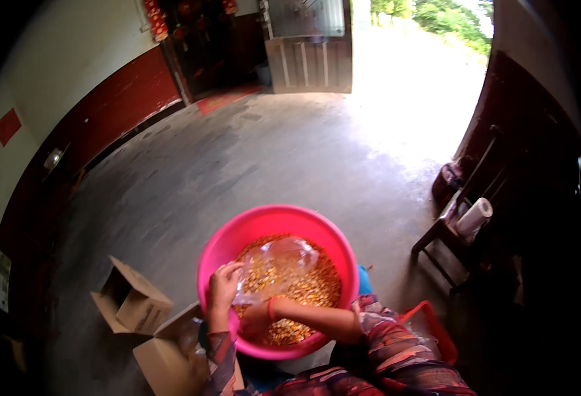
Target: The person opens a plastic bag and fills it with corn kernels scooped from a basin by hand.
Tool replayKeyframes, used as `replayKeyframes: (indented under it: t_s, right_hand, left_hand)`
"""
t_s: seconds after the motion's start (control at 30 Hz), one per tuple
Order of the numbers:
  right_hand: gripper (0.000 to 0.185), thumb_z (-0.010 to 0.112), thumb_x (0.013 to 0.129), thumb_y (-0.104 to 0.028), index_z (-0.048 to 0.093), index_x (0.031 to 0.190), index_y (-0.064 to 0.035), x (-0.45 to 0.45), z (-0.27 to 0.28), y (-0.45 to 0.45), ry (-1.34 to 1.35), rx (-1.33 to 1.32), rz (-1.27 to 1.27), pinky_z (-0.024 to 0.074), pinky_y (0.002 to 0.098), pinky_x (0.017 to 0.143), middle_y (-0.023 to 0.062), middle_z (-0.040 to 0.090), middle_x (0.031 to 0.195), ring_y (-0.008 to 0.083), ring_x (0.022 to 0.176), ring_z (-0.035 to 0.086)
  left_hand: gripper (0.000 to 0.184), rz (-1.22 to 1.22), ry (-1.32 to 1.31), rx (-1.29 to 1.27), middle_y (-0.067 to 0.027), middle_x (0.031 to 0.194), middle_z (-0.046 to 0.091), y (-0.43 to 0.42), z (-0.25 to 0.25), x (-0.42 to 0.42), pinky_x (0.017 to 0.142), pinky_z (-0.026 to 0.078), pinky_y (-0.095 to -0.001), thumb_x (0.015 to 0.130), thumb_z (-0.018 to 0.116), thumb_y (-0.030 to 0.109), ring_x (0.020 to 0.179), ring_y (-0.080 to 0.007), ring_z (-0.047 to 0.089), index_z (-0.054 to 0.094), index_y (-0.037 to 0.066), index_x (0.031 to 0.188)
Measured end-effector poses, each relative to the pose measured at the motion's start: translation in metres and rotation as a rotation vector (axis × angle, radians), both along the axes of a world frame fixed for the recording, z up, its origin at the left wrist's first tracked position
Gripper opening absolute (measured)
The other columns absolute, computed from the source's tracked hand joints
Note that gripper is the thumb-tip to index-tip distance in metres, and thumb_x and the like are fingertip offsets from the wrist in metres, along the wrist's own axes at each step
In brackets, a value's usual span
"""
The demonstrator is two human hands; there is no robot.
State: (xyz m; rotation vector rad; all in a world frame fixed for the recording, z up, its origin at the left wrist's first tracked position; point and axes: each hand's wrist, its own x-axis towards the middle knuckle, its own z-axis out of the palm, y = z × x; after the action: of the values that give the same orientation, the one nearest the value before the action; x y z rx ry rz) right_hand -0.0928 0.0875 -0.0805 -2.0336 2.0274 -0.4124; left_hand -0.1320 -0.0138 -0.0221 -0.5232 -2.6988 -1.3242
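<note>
A pink plastic basin [335,244] holds a heap of loose yellow-orange corn kernels [317,290]. A clear plastic bag [290,254] lies spread over the kernels, its mouth towards me. At the basin's left side my left hand [223,285] pinches the edge of this bag. My right hand [256,320], with a red band on its wrist, reaches across low into the basin, at the kernels just below the bag. Its fingers are hidden, so whether they grip anything does not show.
Open cardboard boxes [146,310] stand left of the basin; the nearer box [161,366] has clear plastic inside. A red-orange container [439,330] sits at my right. Farther right, a wooden chair [443,232] carries a white roll [476,214]. An open door [310,63] is ahead.
</note>
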Motion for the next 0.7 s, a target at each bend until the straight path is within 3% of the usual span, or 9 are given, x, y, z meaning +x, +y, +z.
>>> replayKeyframes:
  t_s: [0.07, 0.13, 0.17, 0.2, 0.27, 0.47, 0.53, 0.6, 0.7]
  right_hand:
    - [0.019, 0.053, 0.081, -0.019, 0.063, 0.088, -0.0035, -0.01, -0.016, 0.009, -0.672, -0.208, -0.095, 0.0456, 0.0349, 0.067, 0.0117, 0.064, 0.08, 0.0201, 0.071, 0.057]
    - [0.021, 0.051, 0.084, -0.019, 0.062, 0.092, -0.0028, -0.012, 0.022, 0.021, -0.813, -0.151, -0.216, 0.0449, 0.0343, 0.073, 0.0092, 0.064, 0.085, 0.0182, 0.079, 0.058]
    - [0.022, 0.051, 0.085, -0.021, 0.062, 0.092, -0.0027, -0.012, 0.013, 0.019, -0.924, -0.104, -0.309, 0.0445, 0.0321, 0.071, 0.0064, 0.063, 0.08, 0.0166, 0.076, 0.056]
    - [0.021, 0.048, 0.089, -0.023, 0.061, 0.09, -0.0071, -0.01, 0.02, 0.021, -1.088, -0.073, -0.313, 0.0351, 0.0242, 0.048, -0.0021, 0.05, 0.063, 0.0089, 0.054, 0.045]
    - [0.023, 0.048, 0.092, -0.026, 0.058, 0.088, -0.0061, -0.009, 0.043, 0.029, -1.283, 0.101, -0.315, 0.0349, 0.0202, 0.049, -0.0034, 0.048, 0.065, 0.0057, 0.057, 0.044]
    - [0.022, 0.047, 0.094, -0.026, 0.056, 0.086, -0.0077, -0.013, 0.059, 0.048, -1.727, -0.129, -0.202, 0.0208, 0.0177, 0.039, -0.0088, 0.033, 0.056, 0.0015, 0.044, 0.028]
    - [0.021, 0.048, 0.093, -0.025, 0.054, 0.084, -0.0066, -0.014, 0.074, 0.056, -1.812, -0.261, -0.349, 0.0174, 0.0179, 0.037, -0.0096, 0.028, 0.054, 0.0007, 0.043, 0.025]
    - [0.022, 0.049, 0.092, -0.025, 0.053, 0.082, -0.0066, -0.026, 0.067, 0.061, -1.865, -0.35, -0.344, 0.017, 0.0197, 0.036, -0.009, 0.029, 0.054, 0.0013, 0.042, 0.026]
    - [0.019, 0.048, 0.091, -0.024, 0.053, 0.081, -0.0081, -0.031, 0.078, 0.066, -1.563, -0.577, -0.865, 0.0188, 0.0221, 0.036, -0.0072, 0.033, 0.055, 0.0035, 0.042, 0.029]
  left_hand:
    - [0.022, -0.002, 0.02, 0.032, -0.0156, 0.089, 0.065, -0.001, -0.004, -0.001, 0.077, 0.047, -0.0299, 0.078, 0.053, -0.001, 0.087, -0.0239, 0.063, 0.067, 0.003, 0.095]
    - [0.021, 0.002, 0.014, 0.013, -0.0155, 0.088, 0.064, 0.0, -0.002, 0.0, 0.076, 0.047, -0.0294, 0.08, 0.053, -0.002, 0.086, -0.0237, 0.063, 0.067, 0.003, 0.094]
    - [0.021, 0.017, 0.007, 0.015, -0.0155, 0.088, 0.064, 0.0, -0.001, 0.0, 0.076, 0.048, -0.0294, 0.08, 0.052, -0.002, 0.085, -0.0234, 0.063, 0.067, 0.003, 0.094]
    - [0.021, 0.027, 0.002, 0.02, -0.0155, 0.088, 0.064, 0.001, 0.0, 0.001, 0.075, 0.048, -0.0294, 0.081, 0.052, -0.001, 0.085, -0.023, 0.063, 0.067, 0.003, 0.094]
    - [0.021, 0.052, 0.01, 0.016, -0.0145, 0.089, 0.065, 0.002, -0.001, 0.001, 0.075, 0.048, -0.0292, 0.081, 0.05, -0.001, 0.085, -0.0223, 0.063, 0.067, 0.002, 0.094]
    - [0.022, 0.138, 0.006, 0.039, -0.0142, 0.094, 0.065, -0.001, -0.006, -0.004, 0.079, 0.048, -0.0309, 0.081, 0.053, 0.003, 0.09, -0.023, 0.063, 0.065, 0.0, 0.099]
    - [0.024, 0.142, 0.086, 0.023, -0.0178, 0.096, 0.064, -0.003, -0.008, -0.007, 0.08, 0.048, -0.0359, 0.081, 0.05, 0.005, 0.09, -0.0317, 0.061, 0.064, 0.0, 0.1]
    - [0.025, 0.138, 0.103, 0.031, -0.0186, 0.097, 0.063, -0.004, -0.007, -0.006, 0.08, 0.048, -0.0363, 0.08, 0.052, 0.005, 0.092, -0.0325, 0.061, 0.063, 0.0, 0.101]
    - [0.025, 0.171, 0.088, 0.032, -0.0184, 0.101, 0.062, 0.002, 0.002, -0.002, 0.085, 0.046, -0.0352, 0.08, 0.055, 0.005, 0.098, -0.0314, 0.059, 0.063, -0.001, 0.103]
